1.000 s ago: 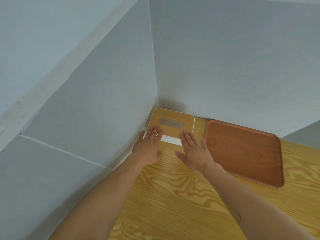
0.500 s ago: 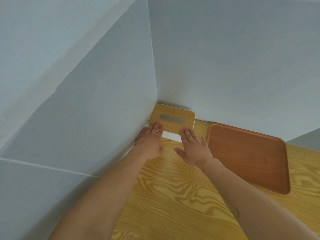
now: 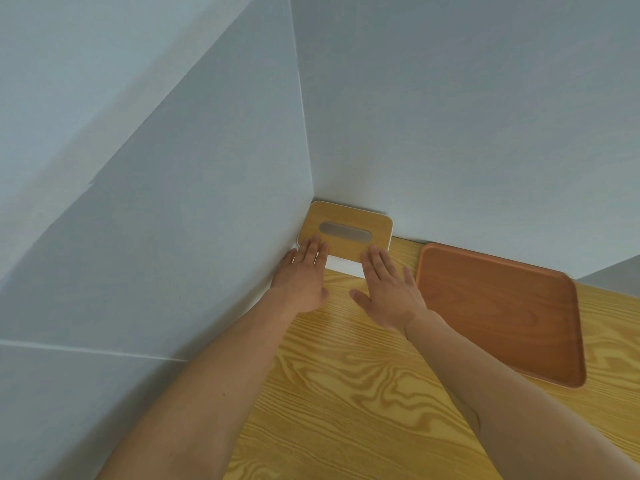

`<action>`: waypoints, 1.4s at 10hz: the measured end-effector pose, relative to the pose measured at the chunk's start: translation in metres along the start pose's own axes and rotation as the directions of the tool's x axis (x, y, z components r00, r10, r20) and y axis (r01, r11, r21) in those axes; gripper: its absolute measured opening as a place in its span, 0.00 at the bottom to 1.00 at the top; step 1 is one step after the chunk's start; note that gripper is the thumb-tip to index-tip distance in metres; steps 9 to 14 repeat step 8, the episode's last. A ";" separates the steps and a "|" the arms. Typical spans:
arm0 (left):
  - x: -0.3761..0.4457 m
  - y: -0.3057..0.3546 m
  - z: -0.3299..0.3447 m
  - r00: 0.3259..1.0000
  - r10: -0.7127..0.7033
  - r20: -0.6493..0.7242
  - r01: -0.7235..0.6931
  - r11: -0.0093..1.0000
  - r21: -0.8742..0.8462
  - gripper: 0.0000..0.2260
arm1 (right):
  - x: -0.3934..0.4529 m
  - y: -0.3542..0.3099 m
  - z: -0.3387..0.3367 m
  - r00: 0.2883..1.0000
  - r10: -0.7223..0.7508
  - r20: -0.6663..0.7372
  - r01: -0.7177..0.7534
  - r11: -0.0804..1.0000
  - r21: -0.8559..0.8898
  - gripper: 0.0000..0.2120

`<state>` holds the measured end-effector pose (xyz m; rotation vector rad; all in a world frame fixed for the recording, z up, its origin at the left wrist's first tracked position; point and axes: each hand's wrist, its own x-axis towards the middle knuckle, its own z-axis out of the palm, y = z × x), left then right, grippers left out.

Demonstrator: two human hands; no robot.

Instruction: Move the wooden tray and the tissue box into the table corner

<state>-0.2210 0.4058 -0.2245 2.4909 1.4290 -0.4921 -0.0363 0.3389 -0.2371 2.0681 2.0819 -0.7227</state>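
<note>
I see the box [image 3: 346, 233] sitting right in the corner where the two grey walls [image 3: 450, 116] meet, its far edge against the back wall and its left end against the side wall. It has a wooden lid with a grey oval slot along the middle and white sides showing at the near edge. My left hand [image 3: 303, 277] is flat and open, fingers together and stretched forward, with the fingertips resting on the lid's near left corner and the outer edge of the hand close against the side wall. My right hand [image 3: 388, 291] is also flat and open, fingers slightly spread and thumb out to the left, its fingertips on the near right corner of the lid. Neither hand is gripping anything; both lie palm down over the box's near edge. The tray [image 3: 498, 313] lies flat on the table [image 3: 346, 393] just to the right of the box, empty, with a narrow strip of table between them. Its far edge runs close along the back wall, and my right hand's little finger is just beside its near left corner; I cannot tell whether they touch.
</note>
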 end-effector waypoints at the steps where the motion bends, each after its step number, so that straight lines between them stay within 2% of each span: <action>1: 0.002 0.000 -0.002 1.000 0.001 0.006 -0.001 1.000 -0.010 0.39 | 0.002 0.002 0.000 1.000 -0.002 -0.006 0.002 1.000 -0.005 0.37; 6: 0.006 0.000 -0.003 1.000 -0.007 0.016 0.007 1.000 -0.016 0.39 | 0.008 0.008 0.001 1.000 -0.009 -0.007 0.008 1.000 -0.011 0.37; 7: 0.003 0.000 -0.010 1.000 -0.004 -0.012 0.003 0.995 -0.102 0.40 | 0.002 0.007 -0.006 0.996 -0.034 -0.087 0.037 0.999 0.033 0.36; 8: -0.004 0.001 -0.012 0.995 -0.005 -0.099 -0.015 0.980 -0.201 0.39 | -0.011 0.012 -0.007 0.974 -0.055 -0.219 0.067 0.997 0.047 0.33; 14: -0.004 0.001 -0.012 0.995 -0.005 -0.099 -0.015 0.980 -0.201 0.39 | -0.011 0.012 -0.007 0.974 -0.055 -0.219 0.067 0.997 0.047 0.33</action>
